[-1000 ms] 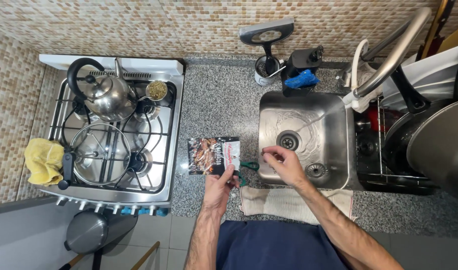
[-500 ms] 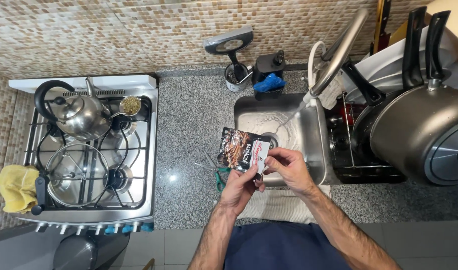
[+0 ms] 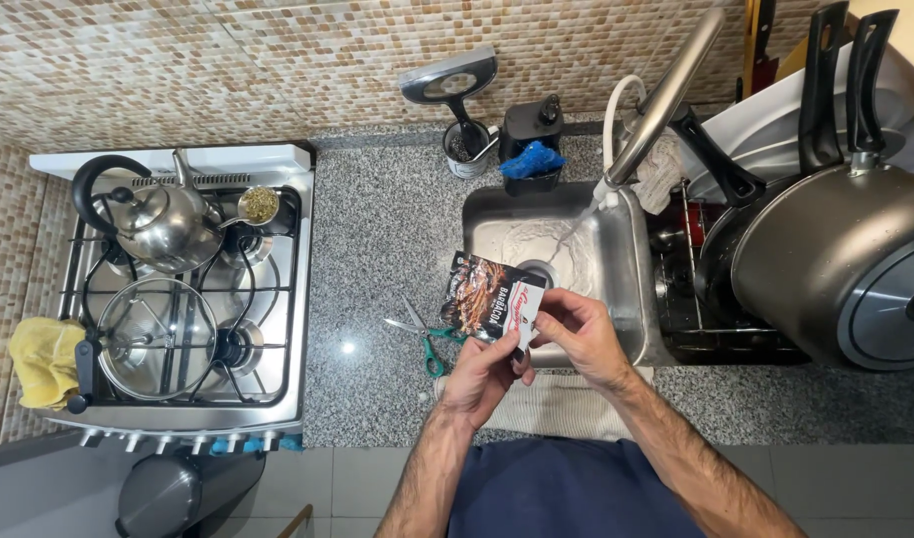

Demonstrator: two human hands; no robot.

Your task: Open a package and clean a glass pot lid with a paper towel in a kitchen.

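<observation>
Both hands raised over the front edge of the steel sink basin (image 3: 616, 239), at the join with the speckled grey granite desk (image 3: 377, 259). Left hand (image 3: 485, 377) closed, grip pinched on the lower edge of a dark flat foil sauce sachet with a white end panel (image 3: 492, 304). Right hand (image 3: 575, 337) closed likewise, thumb and fingertips (image 3: 539, 321) clamped on the sachet's white end. Sachet held clear of the desk, tilted, just above both grips and partly over the basin.

Green-handled scissors (image 3: 424, 337) lying flat on the desk, just left of the left grip, not touched. Pale folded cloth (image 3: 557, 406) on the desk edge directly beneath the two hands. Water running from the curved metal tap (image 3: 666, 95) into the basin, beyond the right grip.

Gas stove (image 3: 178, 289) well to the left of the left grip, carrying a steel kettle (image 3: 173, 219) and a glass-lidded pan (image 3: 158, 339). Yellow cloth (image 3: 43, 361) at its far left edge. Large dark pan (image 3: 836, 269) in the drying rack, well to the right of the right grip.
</observation>
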